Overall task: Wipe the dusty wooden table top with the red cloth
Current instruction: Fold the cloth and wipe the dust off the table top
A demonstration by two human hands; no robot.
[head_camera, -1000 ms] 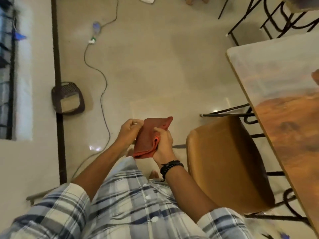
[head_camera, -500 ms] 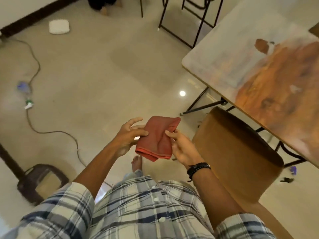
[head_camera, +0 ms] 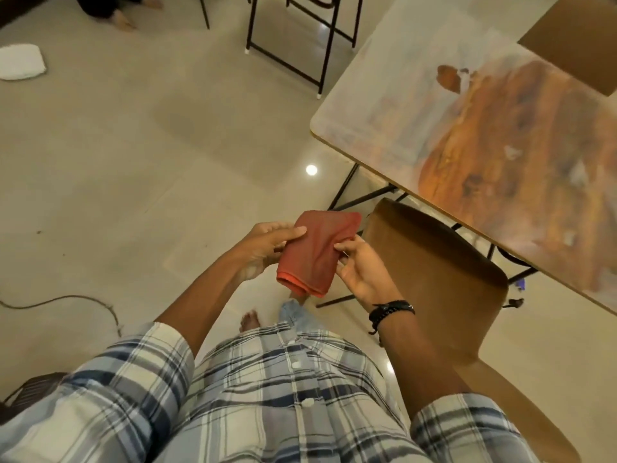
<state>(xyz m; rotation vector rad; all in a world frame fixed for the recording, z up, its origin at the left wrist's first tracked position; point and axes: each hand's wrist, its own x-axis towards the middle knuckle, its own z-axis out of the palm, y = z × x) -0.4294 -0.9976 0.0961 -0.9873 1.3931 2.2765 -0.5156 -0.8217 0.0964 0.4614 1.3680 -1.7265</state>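
Holding folded red cloth (head_camera: 317, 252) lengthwise away, left hand (head_camera: 263, 248), right hand (head_camera: 362, 269).

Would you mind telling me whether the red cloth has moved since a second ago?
Yes: the red cloth, previously left of the chair, now nearly reaches its backrest.

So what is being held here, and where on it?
The folded red cloth, held by both hands: left hand on its left edge, right hand on its right edge.
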